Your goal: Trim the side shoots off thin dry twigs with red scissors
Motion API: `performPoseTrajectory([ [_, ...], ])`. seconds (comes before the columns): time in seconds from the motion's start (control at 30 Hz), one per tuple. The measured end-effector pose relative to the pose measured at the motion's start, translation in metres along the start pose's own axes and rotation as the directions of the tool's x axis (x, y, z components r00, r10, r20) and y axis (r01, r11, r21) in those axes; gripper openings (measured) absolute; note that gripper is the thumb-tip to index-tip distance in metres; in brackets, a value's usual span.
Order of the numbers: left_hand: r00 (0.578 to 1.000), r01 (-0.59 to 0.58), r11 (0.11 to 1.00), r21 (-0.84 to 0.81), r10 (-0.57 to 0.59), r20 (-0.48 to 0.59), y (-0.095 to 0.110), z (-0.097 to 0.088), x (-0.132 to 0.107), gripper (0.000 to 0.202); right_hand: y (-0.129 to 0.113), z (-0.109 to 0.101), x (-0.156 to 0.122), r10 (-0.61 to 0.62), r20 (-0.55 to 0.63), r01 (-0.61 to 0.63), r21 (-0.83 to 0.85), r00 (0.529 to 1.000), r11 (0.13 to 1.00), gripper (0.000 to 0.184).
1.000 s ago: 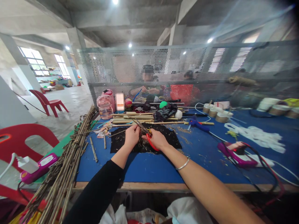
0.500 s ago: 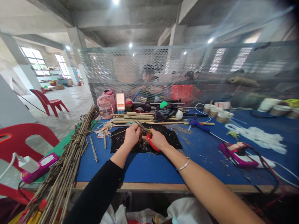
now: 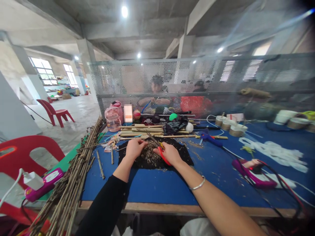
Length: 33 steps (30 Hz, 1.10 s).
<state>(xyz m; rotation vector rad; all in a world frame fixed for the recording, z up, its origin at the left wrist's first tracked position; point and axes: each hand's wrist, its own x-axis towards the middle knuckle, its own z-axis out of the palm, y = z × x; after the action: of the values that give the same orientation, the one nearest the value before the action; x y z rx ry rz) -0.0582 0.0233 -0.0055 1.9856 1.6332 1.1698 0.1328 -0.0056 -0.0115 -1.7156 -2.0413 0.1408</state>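
My right hand is closed round red-handled scissors, whose dark blades point up and to the left. To its left, the fingers of my left hand are pinched together on a thin dry stem that sticks out leftward past the hand. Both hands are over a black cloth on the blue tabletop. Between them a heap of brown dry clippings covers the middle of the cloth. The blade tips are a little way from my left fingertips.
Long dry stalks lie in a bundle along the left edge. Behind the cloth are bamboo sticks and a pink jug. A blue glue gun, purple power strip and tape rolls are on the right. A mesh screen stands behind.
My hands have moved apart, the left one leftward and the right one with the scissors slightly rightward. More of the clippings heap shows between them. The whole view has shifted down a little.
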Motion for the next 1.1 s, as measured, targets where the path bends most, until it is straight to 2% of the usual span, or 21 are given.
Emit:
performPoseTrajectory([
  [0.07, 0.994, 0.02, 1.0, 0.006, -0.019, -0.109, -0.01, -0.005, 0.005, 0.027, 0.003, 0.001, 0.001, 0.007, -0.022, -0.006, 0.043, 1.0, 0.999, 0.039],
  [0.13, 0.981, 0.019, 0.996, 0.087, -0.001, -0.192, -0.019, -0.011, 0.008, 0.028, 0.006, 0.002, 0.003, 0.027, -0.037, -0.024, 0.082, 0.999, 0.996, 0.037],
  [0.17, 0.983, 0.036, 0.987, 0.157, -0.007, -0.181, -0.023, -0.013, 0.009, 0.027, 0.008, 0.003, 0.003, 0.035, -0.042, -0.03, 0.102, 0.999, 0.994, 0.037],
  [0.23, 0.995, 0.093, 0.946, 0.31, -0.08, -0.053, -0.03, -0.015, 0.01, 0.023, 0.011, 0.004, 0.005, 0.045, -0.05, -0.037, 0.145, 0.998, 0.989, 0.037],
  [0.33, 0.974, 0.141, 0.864, 0.483, -0.21, 0.09, -0.033, -0.013, 0.01, 0.022, 0.016, 0.007, 0.007, 0.059, -0.078, -0.042, 0.215, 0.995, 0.976, 0.04],
  [0.47, 0.958, 0.162, 0.797, 0.582, -0.267, 0.1, -0.029, -0.009, 0.011, 0.026, 0.021, 0.009, 0.009, 0.084, -0.122, -0.048, 0.276, 0.989, 0.96, 0.042],
  [0.67, 0.961, 0.163, 0.809, 0.565, -0.259, 0.093, -0.024, -0.007, 0.011, 0.027, 0.023, 0.008, 0.01, 0.097, -0.134, -0.047, 0.335, 0.986, 0.941, 0.043],
  [0.73, 0.976, 0.147, 0.828, 0.541, -0.211, 0.058, -0.022, -0.007, 0.011, 0.025, 0.024, 0.009, 0.01, 0.097, -0.133, -0.045, 0.352, 0.986, 0.935, 0.042],
  [0.87, 0.999, 0.04, 0.896, 0.442, -0.026, -0.037, -0.012, -0.007, 0.01, 0.022, 0.025, 0.008, 0.012, 0.117, -0.156, -0.045, 0.403, 0.981, 0.914, 0.041],
  [0.97, 0.996, -0.093, 0.939, 0.33, 0.093, 0.015, -0.001, -0.006, 0.008, 0.025, 0.026, 0.002, 0.013, 0.157, -0.21, -0.041, 0.469, 0.965, 0.882, 0.041],
  [1.1, 0.954, -0.294, 0.92, 0.259, 0.266, 0.139, 0.016, -0.005, -0.001, 0.028, 0.031, -0.008, 0.016, 0.256, -0.303, -0.041, 0.57, 0.918, 0.821, 0.044],
])
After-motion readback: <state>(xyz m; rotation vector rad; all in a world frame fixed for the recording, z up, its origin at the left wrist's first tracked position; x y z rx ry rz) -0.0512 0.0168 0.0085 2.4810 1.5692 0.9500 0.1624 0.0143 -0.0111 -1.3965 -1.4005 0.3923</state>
